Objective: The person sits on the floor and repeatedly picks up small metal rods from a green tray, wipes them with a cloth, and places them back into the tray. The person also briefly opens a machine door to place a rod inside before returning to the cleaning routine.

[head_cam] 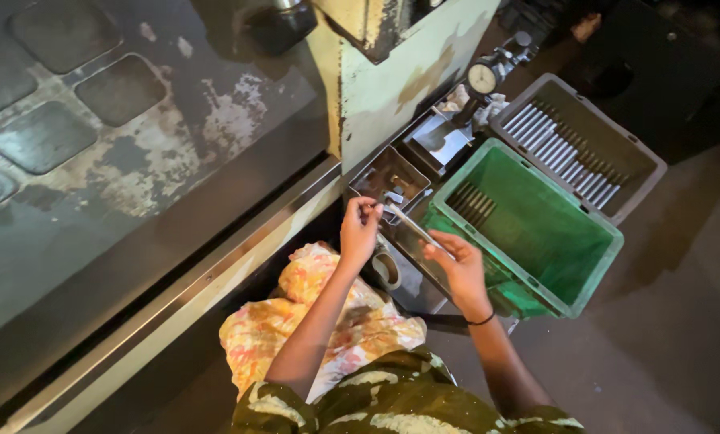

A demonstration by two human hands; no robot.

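Looking down from head height, a person in a green patterned sleeve sits at a worn pale-green machine, a floral cloth [328, 321] across the lap. The right hand [460, 269] pinches one end of a thin silver metal rod [414, 229], fingers closed on it; the left hand [360, 229] closes its fingertips at the other end, so the rod spans both hands over a small metal tray [392, 173]. Just beyond stands a green plastic crate [537, 233] holding a few similar rods, within easy reach. Farther off, a grey crate [585, 145] holds a long row, beside a round dial gauge [482, 78].
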